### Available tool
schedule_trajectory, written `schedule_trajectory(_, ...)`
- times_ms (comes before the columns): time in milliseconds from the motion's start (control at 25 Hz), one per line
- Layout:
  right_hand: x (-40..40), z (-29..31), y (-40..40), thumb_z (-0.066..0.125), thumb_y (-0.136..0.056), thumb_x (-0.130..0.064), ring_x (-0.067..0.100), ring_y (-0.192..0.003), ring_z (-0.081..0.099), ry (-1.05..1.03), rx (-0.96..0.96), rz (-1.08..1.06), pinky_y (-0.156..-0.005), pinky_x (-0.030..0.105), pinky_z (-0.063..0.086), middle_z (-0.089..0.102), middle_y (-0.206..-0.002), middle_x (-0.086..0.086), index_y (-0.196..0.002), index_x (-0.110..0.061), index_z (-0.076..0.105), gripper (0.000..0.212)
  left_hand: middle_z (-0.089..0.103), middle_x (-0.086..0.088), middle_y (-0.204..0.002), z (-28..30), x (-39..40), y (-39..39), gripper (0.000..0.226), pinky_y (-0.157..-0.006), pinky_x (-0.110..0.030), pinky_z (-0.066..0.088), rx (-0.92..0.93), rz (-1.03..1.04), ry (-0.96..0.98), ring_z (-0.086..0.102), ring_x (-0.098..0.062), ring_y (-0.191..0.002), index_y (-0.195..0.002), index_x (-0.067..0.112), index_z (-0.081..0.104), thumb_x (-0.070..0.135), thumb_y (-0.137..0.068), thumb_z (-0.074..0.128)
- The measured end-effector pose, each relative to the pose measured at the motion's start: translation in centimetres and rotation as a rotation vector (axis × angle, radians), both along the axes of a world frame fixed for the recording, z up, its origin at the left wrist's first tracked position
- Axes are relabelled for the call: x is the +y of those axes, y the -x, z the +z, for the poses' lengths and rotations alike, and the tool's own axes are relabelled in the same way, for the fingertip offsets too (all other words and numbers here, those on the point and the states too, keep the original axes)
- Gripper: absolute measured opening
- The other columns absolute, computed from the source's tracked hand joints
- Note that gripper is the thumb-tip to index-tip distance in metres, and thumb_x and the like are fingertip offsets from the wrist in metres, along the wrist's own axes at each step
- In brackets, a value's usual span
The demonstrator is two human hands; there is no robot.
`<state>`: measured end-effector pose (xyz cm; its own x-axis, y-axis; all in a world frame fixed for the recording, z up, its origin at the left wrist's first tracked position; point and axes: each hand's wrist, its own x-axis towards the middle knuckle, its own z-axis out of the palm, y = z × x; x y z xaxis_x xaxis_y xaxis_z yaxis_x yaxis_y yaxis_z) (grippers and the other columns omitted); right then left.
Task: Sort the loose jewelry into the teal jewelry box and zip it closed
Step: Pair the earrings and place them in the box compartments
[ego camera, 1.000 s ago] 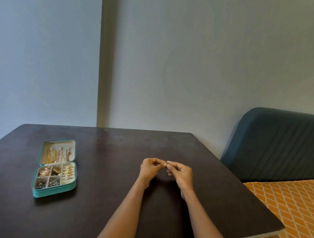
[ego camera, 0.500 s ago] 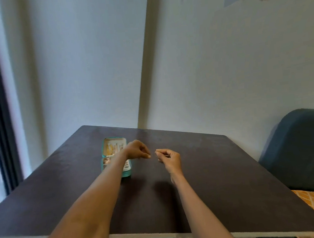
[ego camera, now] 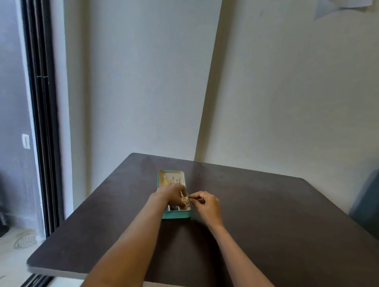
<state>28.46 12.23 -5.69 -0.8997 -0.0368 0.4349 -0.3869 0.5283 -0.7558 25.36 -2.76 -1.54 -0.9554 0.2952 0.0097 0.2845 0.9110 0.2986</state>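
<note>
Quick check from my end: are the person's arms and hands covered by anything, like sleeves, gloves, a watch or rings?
Nothing worn that shows. Both forearms are bare up to the frame edge, no sleeves or cuffs. The left hand and right hand are gloveless, with no watch or bracelet at the wrists. Rings are too small to rule out.

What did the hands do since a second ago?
Both hands left the bare tabletop for the teal jewelry box. The left hand now reaches over its compartments; the right hand pinches a small piece at its right edge. The box stays open on the table.
</note>
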Motion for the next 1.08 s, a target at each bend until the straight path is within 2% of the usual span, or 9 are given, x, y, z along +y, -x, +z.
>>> schedule_trajectory(160,0.5,-0.7,-0.3,0.068,-0.084,-0.011,0.001,-0.076,0.062,-0.025,-0.033,0.045,-0.067,0.011,0.048,0.069,-0.085,-0.006,-0.091,-0.014,0.074,0.010,0.056,-0.004,-0.125,0.3,0.1,0.5,0.050,-0.083,-0.027,0.042,-0.035,-0.002,0.043,0.052,-0.021,-0.113,-0.122,0.018,0.056,0.027,-0.077,0.074)
schedule_trajectory(320,-0.1,-1.7,-0.3,0.069,-0.083,-0.014,0.007,-0.082,0.067,0.014,-0.039,0.018,-0.076,0.031,0.056,0.072,-0.087,-0.006,-0.091,-0.019,0.074,0.010,0.060,-0.002,-0.122,0.0,0.1,0.5,0.048,-0.088,-0.031,0.045,0.067,0.006,0.060,0.054,-0.020,-0.114,-0.119,0.020,0.059,0.030,-0.075,0.076)
schedule_trajectory(400,-0.5,-1.8,-0.5,0.069,-0.082,-0.018,0.006,-0.082,0.066,0.033,-0.035,-0.011,-0.077,0.036,0.056,0.071,-0.087,-0.010,-0.088,-0.026,0.073,0.010,0.062,-0.002,-0.120,-0.2,0.0,0.5,0.041,-0.088,-0.032,0.045,0.131,-0.002,0.072,0.055,-0.020,-0.113,-0.116,0.021,0.060,0.030,-0.078,0.072)
schedule_trajectory(480,-0.7,-1.5,-0.9,0.068,-0.084,-0.023,0.006,-0.084,0.065,-0.035,-0.036,-0.031,-0.077,0.036,0.055,0.071,-0.090,-0.011,-0.089,-0.028,0.072,0.009,0.064,0.000,-0.118,-0.4,-0.1,0.4,0.037,-0.093,-0.032,0.041,0.214,-0.008,0.135,0.054,-0.019,-0.115,-0.115,0.024,0.060,0.033,-0.080,0.068)
schedule_trajectory(600,-0.7,-0.6,-1.4,0.062,-0.088,-0.029,0.010,-0.089,0.062,-0.279,0.007,-0.082,-0.074,0.032,0.051,0.069,-0.097,-0.010,-0.097,-0.026,0.072,0.013,0.063,0.000,-0.118,-0.7,-0.2,0.4,0.034,-0.101,-0.034,0.031,0.304,-0.007,0.238,0.052,-0.020,-0.117,-0.116,0.026,0.059,0.037,-0.084,0.062)
schedule_trajectory(720,-0.5,0.4,-1.4,0.062,-0.089,-0.032,0.012,-0.089,0.057,-0.422,0.029,-0.069,-0.069,0.031,0.047,0.066,-0.094,-0.006,-0.099,-0.024,0.073,0.017,0.063,-0.003,-0.117,-0.6,-0.1,0.1,0.029,-0.102,-0.034,0.029,0.360,-0.001,0.269,0.053,-0.022,-0.115,-0.113,0.024,0.059,0.038,-0.088,0.056)
schedule_trajectory(880,-0.2,0.9,-0.5,0.064,-0.087,-0.032,0.007,-0.083,0.044,-0.473,0.001,-0.001,-0.065,0.024,0.035,0.050,-0.086,-0.006,-0.101,-0.021,0.074,0.020,0.064,-0.003,-0.115,-0.5,-0.2,-0.4,0.029,-0.102,-0.035,0.029,0.345,-0.017,0.263,0.056,-0.022,-0.112,-0.110,0.020,0.060,0.040,-0.089,0.055)
schedule_trajectory(1080,-0.6,0.5,-0.5,0.059,-0.091,-0.019,0.015,-0.093,0.055,-0.411,-0.022,0.057,-0.077,0.028,0.047,0.060,-0.098,0.003,-0.107,-0.015,0.071,0.020,0.064,-0.003,-0.116,-0.4,-0.2,-0.4,0.025,-0.100,-0.035,0.030,0.340,-0.011,0.244,0.056,-0.023,-0.112,-0.109,0.020,0.060,0.033,-0.089,0.056)
